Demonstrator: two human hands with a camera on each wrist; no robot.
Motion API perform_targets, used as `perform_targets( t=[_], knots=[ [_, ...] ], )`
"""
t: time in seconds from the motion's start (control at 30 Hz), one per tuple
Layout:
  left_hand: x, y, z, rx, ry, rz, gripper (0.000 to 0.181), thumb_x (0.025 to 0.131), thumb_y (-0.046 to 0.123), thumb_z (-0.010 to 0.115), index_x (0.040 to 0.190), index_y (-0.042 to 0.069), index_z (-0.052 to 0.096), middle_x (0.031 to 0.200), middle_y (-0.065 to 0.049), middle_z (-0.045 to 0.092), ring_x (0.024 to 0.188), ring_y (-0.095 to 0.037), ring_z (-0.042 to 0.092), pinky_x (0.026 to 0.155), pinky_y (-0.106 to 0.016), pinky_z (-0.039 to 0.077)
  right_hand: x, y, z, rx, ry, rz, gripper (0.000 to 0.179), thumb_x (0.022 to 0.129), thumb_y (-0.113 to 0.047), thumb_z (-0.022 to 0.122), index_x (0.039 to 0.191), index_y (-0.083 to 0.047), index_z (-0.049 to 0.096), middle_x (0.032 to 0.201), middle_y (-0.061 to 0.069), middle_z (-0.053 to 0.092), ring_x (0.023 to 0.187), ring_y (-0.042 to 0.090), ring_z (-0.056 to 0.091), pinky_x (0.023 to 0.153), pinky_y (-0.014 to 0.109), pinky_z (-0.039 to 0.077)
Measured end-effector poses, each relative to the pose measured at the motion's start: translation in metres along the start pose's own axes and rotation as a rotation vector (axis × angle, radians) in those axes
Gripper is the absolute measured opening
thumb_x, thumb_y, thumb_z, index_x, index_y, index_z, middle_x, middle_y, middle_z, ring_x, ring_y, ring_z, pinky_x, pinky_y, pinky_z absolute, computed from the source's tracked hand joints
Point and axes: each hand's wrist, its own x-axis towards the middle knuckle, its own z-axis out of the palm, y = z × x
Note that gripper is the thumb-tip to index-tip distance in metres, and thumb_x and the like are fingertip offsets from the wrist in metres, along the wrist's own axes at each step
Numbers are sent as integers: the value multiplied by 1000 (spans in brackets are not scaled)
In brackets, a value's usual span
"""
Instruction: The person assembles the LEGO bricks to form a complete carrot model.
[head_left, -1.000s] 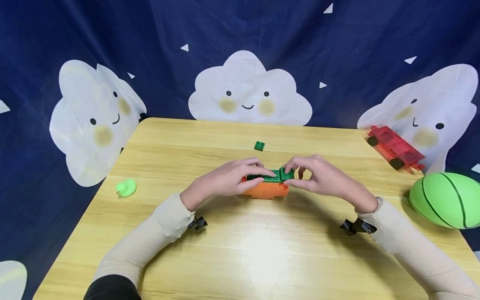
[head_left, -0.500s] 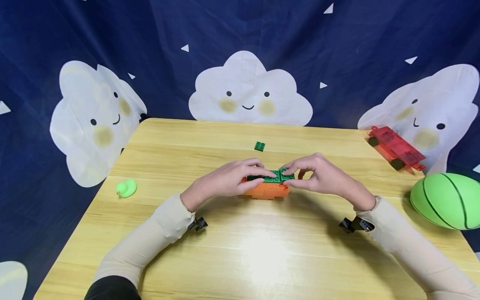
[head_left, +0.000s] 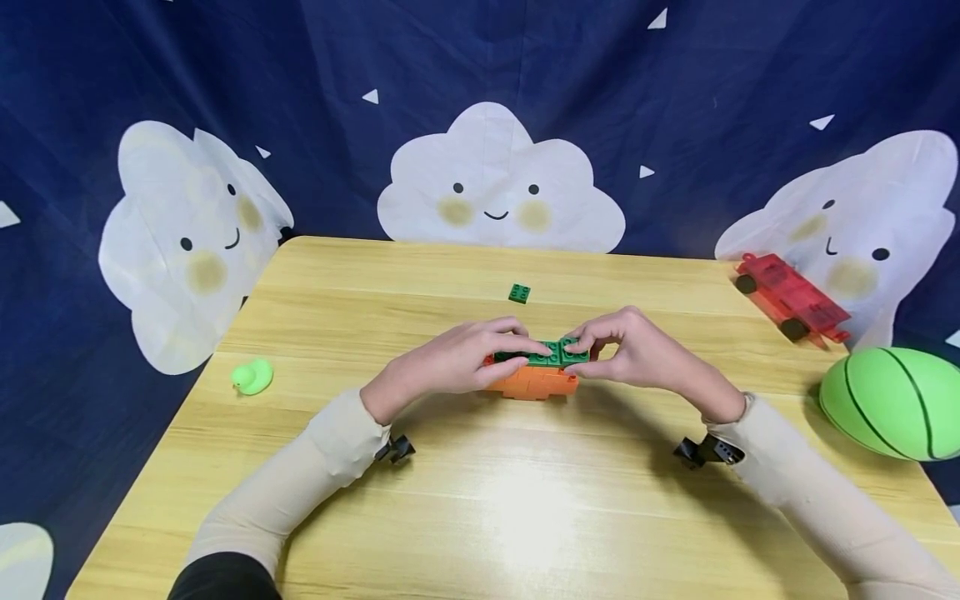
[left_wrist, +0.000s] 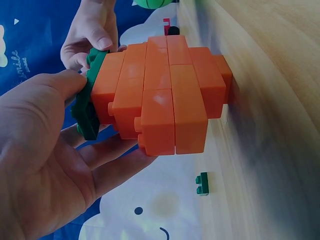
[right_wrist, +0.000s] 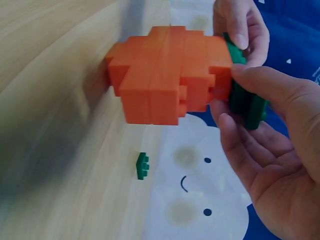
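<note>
An orange build of stacked bricks (left_wrist: 160, 95), stepped and wider in the middle, stands on the table with green bricks (right_wrist: 241, 97) along its top. My left hand (head_left: 457, 357) holds its left side; the thumb lies at the green top and other fingers reach behind the orange bricks. At the right end of the top, my right hand (head_left: 641, 354) pinches a green brick (head_left: 567, 359) between thumb and index finger. Farther back on the table lies a loose green four-stud brick (head_left: 519, 293).
A green toy duck (head_left: 252, 377) sits at the table's left. On the right side are a translucent red wheeled toy car base (head_left: 793, 297) and a green ball (head_left: 892, 402) with black lines. A dark blue cloud-print curtain (head_left: 322, 75) hangs behind the table.
My right hand has shifted slightly left, its fingers staying on the green brick at the right end. My left hand and the orange build have stayed in place.
</note>
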Motion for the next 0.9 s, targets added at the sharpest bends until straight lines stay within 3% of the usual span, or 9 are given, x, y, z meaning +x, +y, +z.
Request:
perform_targets(
  t=[0.13, 0.27, 0.37, 0.47, 0.57, 0.7, 0.8, 0.9],
  knots=[
    [-1, 1, 1, 1, 4, 2, 33, 108, 27, 53, 139, 28, 65, 123, 7, 62, 73, -6, 52, 66, -22, 49, 0, -3, 0, 2, -13, 21, 17, 79, 2, 85, 86, -12, 80, 96, 10, 81, 70, 3, 67, 59, 21, 56],
    [-2, 0, 2, 7, 9, 1, 33, 107, 27, 55, 138, 28, 66, 122, 7, 61, 74, -6, 52, 66, -21, 49, -2, -7, 0, -83, -10, 25, 17, 81, -3, 85, 89, -16, 78, 98, 6, 81, 69, 4, 63, 54, 22, 51],
    [0, 0, 1, 26, 2, 6, 33, 107, 27, 55, 139, 27, 65, 123, 6, 61, 77, -7, 53, 68, -22, 50, -1, -10, 3, -192, -5, -6, 21, 82, -7, 85, 96, -17, 73, 104, 2, 79, 81, 8, 68, 62, 27, 55],
    [2, -2, -3, 25, -17, -8, 34, 108, 32, 54, 141, 27, 61, 129, 6, 61, 91, -6, 59, 80, -24, 54, 2, -12, 7, -256, 3, -39, 26, 83, -9, 85, 103, -14, 70, 111, 2, 77, 97, 15, 72, 78, 35, 60],
    [3, -4, -11, -59, -20, -71, 38, 107, 41, 52, 142, 25, 55, 135, 5, 60, 111, -8, 61, 94, -30, 56, 4, -12, 12, -261, 11, -50, 29, 83, -10, 85, 107, -12, 69, 114, 4, 75, 105, 20, 72, 89, 39, 60],
    [7, -16, -28, -175, 55, -185, 35, 108, 42, 48, 135, 21, 56, 135, 1, 62, 122, -13, 60, 100, -38, 56, 5, -12, 16, -247, 4, -41, 38, 84, -13, 85, 119, -10, 70, 116, 4, 75, 109, 20, 71, 94, 40, 59],
    [19, -34, -38, -148, 113, -231, 29, 109, 34, 48, 128, 17, 63, 132, -1, 64, 122, -16, 60, 101, -39, 55, 6, -13, 17, -250, -21, -31, 43, 86, -18, 84, 127, -13, 70, 122, 3, 74, 114, 19, 70, 95, 40, 59],
    [36, -55, -40, -60, 84, -272, 30, 109, 27, 49, 131, 14, 64, 136, -4, 63, 127, -21, 57, 108, -41, 50, 7, -15, 19, -253, -54, -18, 42, 91, -22, 80, 131, -16, 69, 127, 2, 73, 117, 19, 70, 97, 40, 59]
  ],
)
